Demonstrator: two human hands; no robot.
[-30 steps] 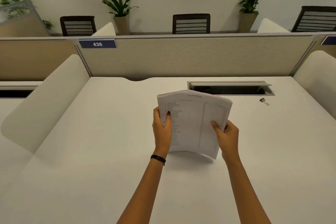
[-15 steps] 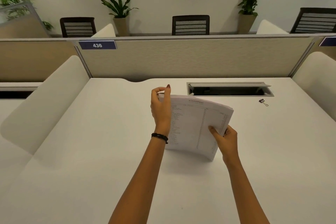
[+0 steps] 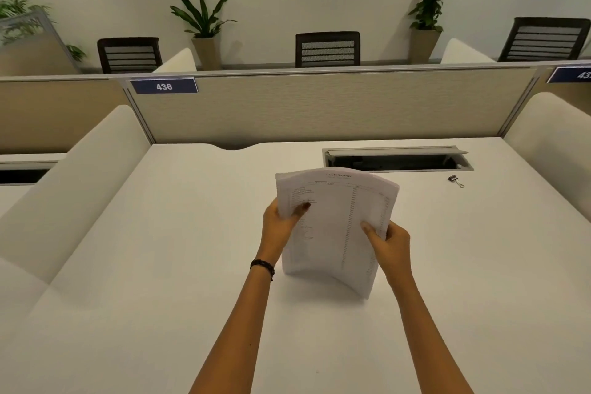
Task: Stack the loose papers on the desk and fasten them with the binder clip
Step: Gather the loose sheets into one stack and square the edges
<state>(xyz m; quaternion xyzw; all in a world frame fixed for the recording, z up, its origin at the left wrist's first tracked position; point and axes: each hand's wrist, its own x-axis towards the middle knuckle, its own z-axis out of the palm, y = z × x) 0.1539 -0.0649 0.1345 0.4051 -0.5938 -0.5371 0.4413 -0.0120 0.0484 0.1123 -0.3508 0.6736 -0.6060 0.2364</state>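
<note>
A stack of printed papers [image 3: 335,221] stands upright on its lower edge on the white desk [image 3: 160,265], bowed slightly and facing me. My left hand [image 3: 279,229] grips its left edge, thumb on the front sheet. My right hand [image 3: 388,241] grips the right edge lower down, thumb across the front. A small black binder clip [image 3: 455,180] lies alone on the desk to the far right of the stack, just below the cable slot.
An open cable slot [image 3: 396,160] with a raised lid runs behind the papers. A beige partition [image 3: 319,105] closes the desk's back, and curved white dividers [image 3: 64,189] flank both sides. Chairs and potted plants stand beyond.
My left hand, which had risen to the stack's top left corner, is back down gripping the left edge. The papers now stand more upright.
</note>
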